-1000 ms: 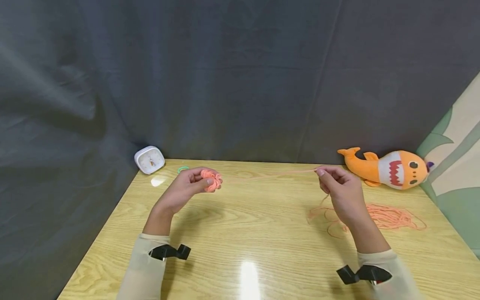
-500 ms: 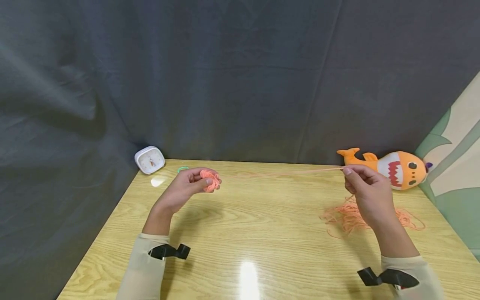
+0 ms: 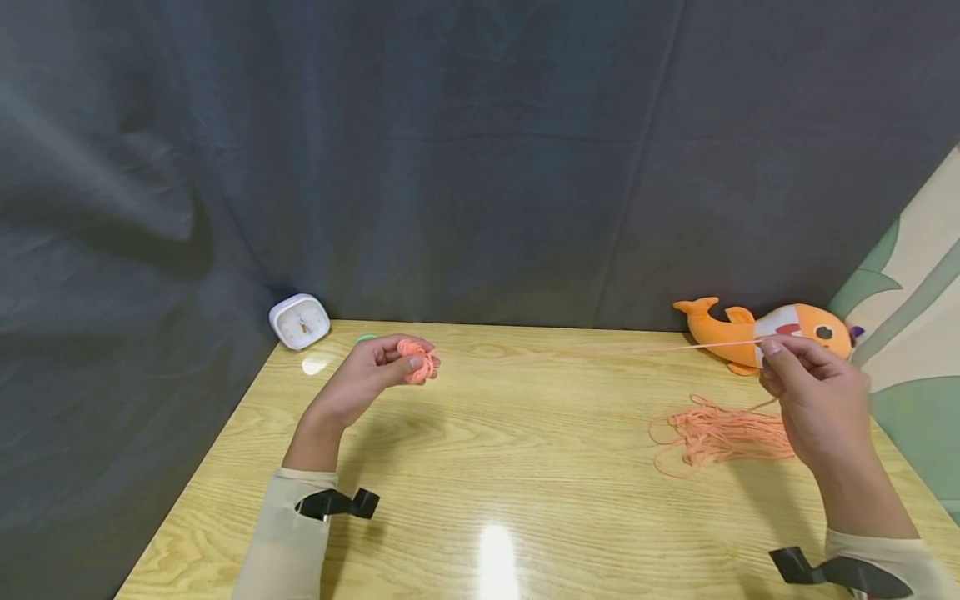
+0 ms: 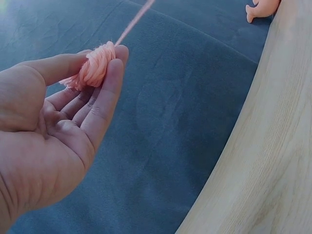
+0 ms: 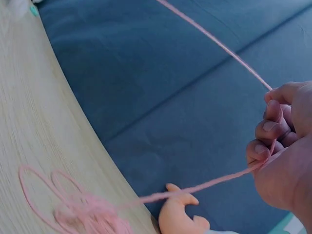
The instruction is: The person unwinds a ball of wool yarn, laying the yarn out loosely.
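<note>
My left hand (image 3: pixel 363 377) pinches a small wound ball of coral-pink yarn (image 4: pixel 97 66) between thumb and fingers, above the table's left half. From that ball a taut strand (image 5: pixel 214 41) stretches across to my right hand (image 3: pixel 821 400), whose thumb and fingertips grip it. In the right wrist view the strand passes through the curled fingers and runs down to a loose heap of the same yarn (image 3: pixel 723 433). The heap lies on the table beneath the right hand, which covers part of it in the head view.
An orange plush shark (image 3: pixel 716 333) lies at the table's back right, partly behind the right hand. At the back left stands a white clock (image 3: pixel 300 322). A green ring (image 3: pixel 366 337) shows behind the left hand. Dark cloth (image 3: pixel 480 167) hangs behind the wooden table (image 3: pixel 525 467).
My right hand has moved steadily to the right with the strand, lengthening the stretch between the hands. It now covers part of the shark. My left hand has stayed almost still.
</note>
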Demonstrator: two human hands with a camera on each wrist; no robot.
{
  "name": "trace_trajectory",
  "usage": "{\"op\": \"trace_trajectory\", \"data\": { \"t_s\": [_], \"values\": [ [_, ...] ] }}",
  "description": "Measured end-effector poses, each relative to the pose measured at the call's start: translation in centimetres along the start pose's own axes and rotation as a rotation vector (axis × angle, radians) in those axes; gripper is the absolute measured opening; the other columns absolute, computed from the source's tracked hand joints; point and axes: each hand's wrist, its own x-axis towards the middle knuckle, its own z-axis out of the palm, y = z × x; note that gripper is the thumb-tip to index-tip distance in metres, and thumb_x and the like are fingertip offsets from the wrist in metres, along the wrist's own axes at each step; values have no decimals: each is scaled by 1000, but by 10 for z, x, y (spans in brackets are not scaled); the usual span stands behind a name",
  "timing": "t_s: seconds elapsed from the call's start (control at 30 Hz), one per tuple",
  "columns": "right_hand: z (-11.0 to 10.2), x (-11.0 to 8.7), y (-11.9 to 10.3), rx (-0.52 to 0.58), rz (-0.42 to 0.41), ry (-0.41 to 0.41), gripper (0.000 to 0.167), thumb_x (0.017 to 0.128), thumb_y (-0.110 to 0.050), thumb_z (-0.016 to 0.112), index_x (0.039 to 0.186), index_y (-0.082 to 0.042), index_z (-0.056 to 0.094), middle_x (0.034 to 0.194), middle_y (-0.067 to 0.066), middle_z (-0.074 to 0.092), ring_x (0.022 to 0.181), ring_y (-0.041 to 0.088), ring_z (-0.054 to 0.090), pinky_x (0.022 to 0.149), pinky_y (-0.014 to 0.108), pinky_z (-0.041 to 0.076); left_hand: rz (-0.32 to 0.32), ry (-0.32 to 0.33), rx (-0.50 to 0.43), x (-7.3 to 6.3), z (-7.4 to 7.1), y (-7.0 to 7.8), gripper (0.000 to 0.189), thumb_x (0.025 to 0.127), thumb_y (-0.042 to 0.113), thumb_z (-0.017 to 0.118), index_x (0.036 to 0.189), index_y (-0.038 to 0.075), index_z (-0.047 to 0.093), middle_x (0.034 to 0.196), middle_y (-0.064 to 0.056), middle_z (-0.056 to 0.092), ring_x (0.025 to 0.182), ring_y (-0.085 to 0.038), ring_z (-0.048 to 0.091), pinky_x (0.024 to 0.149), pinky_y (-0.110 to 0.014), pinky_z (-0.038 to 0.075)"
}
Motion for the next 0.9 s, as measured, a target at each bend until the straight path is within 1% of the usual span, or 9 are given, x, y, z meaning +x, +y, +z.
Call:
{"op": "trace_trajectory", "data": {
  "t_s": [0.07, 0.13, 0.27, 0.4, 0.47, 0.53, 0.63, 0.77, 0.9],
  "values": [
    [-6, 0, -2, 27, -4, 12, 18, 99, 7, 58, 106, 4, 75, 85, 3, 72, 71, 12, 59, 64, 19, 54, -3, 5, 3, 0, 0, -1, 33, 102, 9, 63, 132, -5, 62, 104, 4, 76, 92, -7, 72, 86, -25, 60],
    [-12, -1, -4, 33, 12, 34, 18, 99, 7, 59, 106, 3, 76, 85, 3, 73, 71, 11, 61, 64, 18, 54, -2, 8, 2, -1, 0, -1, 34, 102, 10, 63, 132, -5, 62, 105, 4, 76, 93, -7, 72, 87, -25, 60],
    [-25, -1, -7, -3, -13, 97, 15, 98, 5, 62, 104, 3, 76, 82, 2, 74, 68, 11, 61, 62, 17, 52, 8, 7, 0, -1, -1, -1, 38, 102, 11, 63, 134, -9, 59, 107, 4, 77, 95, -6, 73, 87, -24, 60],
    [-37, 1, -9, -2, -105, 130, 14, 98, 8, 60, 101, 7, 74, 79, 3, 70, 64, 13, 52, 55, 23, 37, 9, 9, -6, -1, -2, -1, 38, 102, 11, 63, 135, -9, 58, 107, 5, 77, 96, -6, 73, 88, -25, 60],
    [-44, 1, -10, 14, -141, 148, 13, 99, 7, 59, 100, 8, 73, 77, 4, 68, 63, 13, 48, 56, 27, 28, 8, 6, -9, -1, -2, -1, 39, 102, 10, 63, 135, -10, 58, 106, 5, 77, 97, -7, 74, 89, -25, 60],
    [-52, 0, -11, 18, -159, 187, 12, 99, 5, 60, 100, 8, 72, 75, 4, 65, 62, 13, 46, 56, 27, 25, 4, 5, -9, -1, -1, -1, 38, 102, 10, 63, 134, -9, 58, 106, 6, 78, 97, -7, 74, 89, -25, 60],
    [-63, 0, -12, 24, -175, 259, 11, 100, 3, 61, 98, 7, 71, 70, 4, 62, 59, 12, 41, 57, 29, 18, 6, 0, -7, -1, -1, -1, 38, 102, 11, 64, 134, -9, 59, 106, 5, 78, 98, -7, 74, 89, -25, 60],
    [-74, 1, -12, 16, -170, 343, 10, 101, 0, 61, 97, 3, 69, 69, 2, 57, 60, 12, 39, 58, 29, 15, 11, -3, -15, -1, -2, -1, 38, 102, 10, 64, 134, -10, 58, 106, 5, 77, 97, -7, 74, 88, -25, 60],
    [-85, 1, -10, -19, -161, 416, 10, 102, -7, 62, 99, 0, 69, 72, 1, 53, 63, 11, 38, 58, 27, 17, 8, -5, -22, -1, -2, -2, 39, 102, 8, 63, 135, -13, 56, 106, 5, 77, 96, -7, 73, 88, -25, 60]
  ]
}}
